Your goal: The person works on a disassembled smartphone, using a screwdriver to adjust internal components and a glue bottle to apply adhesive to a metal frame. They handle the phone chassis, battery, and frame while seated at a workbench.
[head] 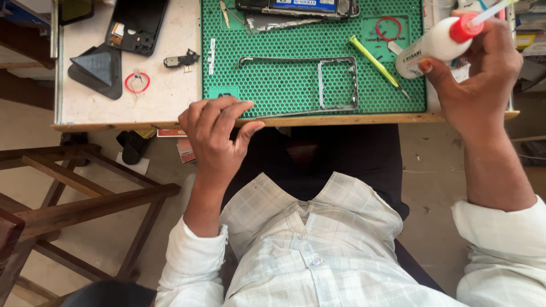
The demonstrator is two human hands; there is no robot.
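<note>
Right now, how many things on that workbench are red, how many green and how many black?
Red: 2, the ring on the bare bench top and the ring on the green mat.
Green: 2, the mat and the yellow-green screwdriver.
Black: 3, the phone back cover, the triangular stand and the small camera part.
Total: 7.

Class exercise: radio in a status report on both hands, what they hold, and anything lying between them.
Left hand resting at the green mat near edge, empty. Right hand gripping white squeeze bottle, red cap. Thin metal frame and yellow-green tool lie between.
</note>
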